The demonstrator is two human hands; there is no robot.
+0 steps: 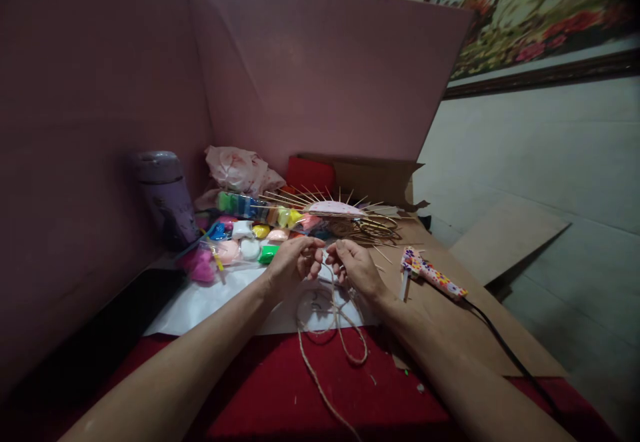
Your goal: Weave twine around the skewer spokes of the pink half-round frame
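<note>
The fingers of two bare hands, the left hand [295,261] and the right hand [357,269], are drawn narrow, tips almost meeting. One rough, twisted twine [361,361] rises to them and loops below; which hand grips it I cannot tell. Beyond the fingers sits one rounded pink piece [335,209] with thin sticks [349,197]. To their right lies one flower-patterned glue gun [435,279]; far left, one purple bottle [167,202], its markings unreadable.

Looped twine [335,305] hangs down from between the left hand [294,262] and right hand [359,269].
</note>
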